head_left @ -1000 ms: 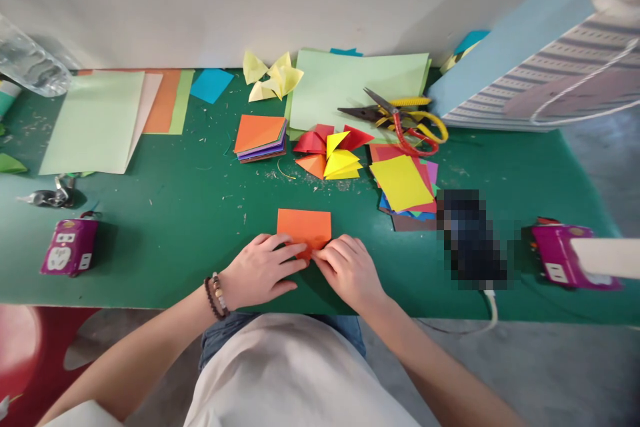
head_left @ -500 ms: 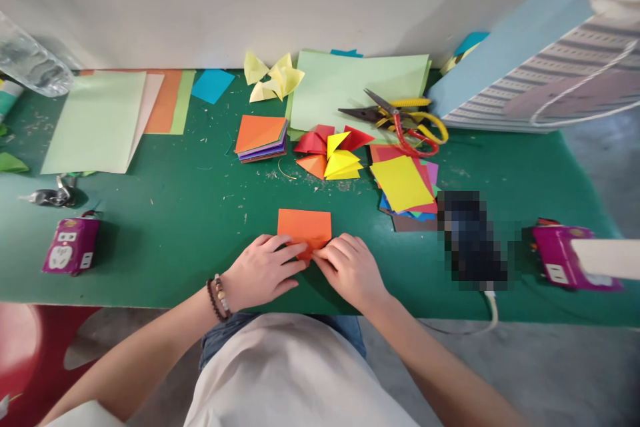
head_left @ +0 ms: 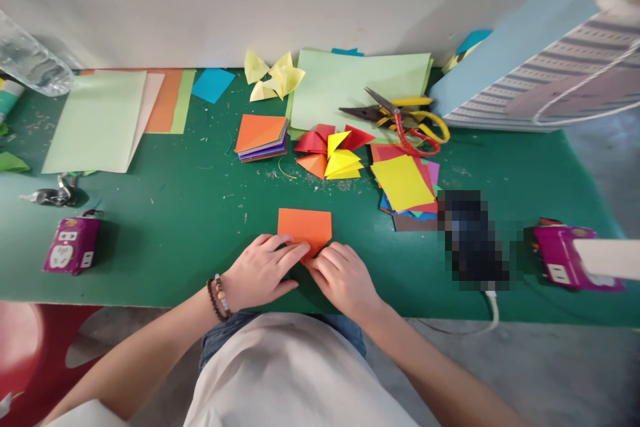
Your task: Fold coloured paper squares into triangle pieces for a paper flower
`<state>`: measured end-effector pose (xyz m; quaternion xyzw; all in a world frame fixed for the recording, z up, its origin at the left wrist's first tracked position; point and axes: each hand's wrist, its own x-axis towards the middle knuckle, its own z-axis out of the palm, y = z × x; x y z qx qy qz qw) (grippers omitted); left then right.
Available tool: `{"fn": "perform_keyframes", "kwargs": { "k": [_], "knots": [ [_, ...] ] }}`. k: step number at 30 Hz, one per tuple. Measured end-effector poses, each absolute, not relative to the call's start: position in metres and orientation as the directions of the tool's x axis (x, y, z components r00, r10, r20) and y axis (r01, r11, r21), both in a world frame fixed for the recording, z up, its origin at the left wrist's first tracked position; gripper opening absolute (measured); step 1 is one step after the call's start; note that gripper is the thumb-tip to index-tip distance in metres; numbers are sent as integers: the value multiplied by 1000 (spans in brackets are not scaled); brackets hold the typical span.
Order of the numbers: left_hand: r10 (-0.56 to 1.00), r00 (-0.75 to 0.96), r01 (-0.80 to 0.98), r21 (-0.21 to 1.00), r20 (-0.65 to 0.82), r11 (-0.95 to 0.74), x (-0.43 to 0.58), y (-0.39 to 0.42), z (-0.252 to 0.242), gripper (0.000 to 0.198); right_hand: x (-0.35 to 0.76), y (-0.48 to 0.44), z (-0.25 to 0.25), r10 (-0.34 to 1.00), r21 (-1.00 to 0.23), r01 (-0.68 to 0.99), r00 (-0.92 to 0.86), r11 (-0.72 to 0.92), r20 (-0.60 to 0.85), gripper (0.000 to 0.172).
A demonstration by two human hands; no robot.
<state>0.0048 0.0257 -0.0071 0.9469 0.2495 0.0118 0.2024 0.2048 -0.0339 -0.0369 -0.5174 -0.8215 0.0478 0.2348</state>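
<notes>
A folded orange paper (head_left: 305, 225) lies on the green table (head_left: 175, 227) near its front edge. My left hand (head_left: 263, 271) rests on the paper's near left part, fingers stretched toward the middle. My right hand (head_left: 340, 277) meets it from the right, fingertips pinched on the paper's near edge. The near half of the paper is hidden under both hands.
Behind lie a stack of coloured squares (head_left: 261, 137), folded red, orange and yellow pieces (head_left: 334, 152), another square stack with yellow on top (head_left: 403, 183), scissors (head_left: 400, 119) on pale green sheets (head_left: 357, 87), and a paper bag (head_left: 540, 60). Purple boxes (head_left: 70, 252) (head_left: 567, 255) flank me.
My right hand has slid a little to the left along the paper's near edge, closer to my left fingertips. The paper has stayed in place.
</notes>
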Motion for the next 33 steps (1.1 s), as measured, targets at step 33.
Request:
{"fn": "perform_keyframes", "kwargs": {
  "k": [33],
  "knots": [
    [434, 900, 415, 387, -42, -824, 1, 26, -7, 41, 208, -50, -27, 971, -689, 707, 13, 159, 237, 10]
  ]
}}
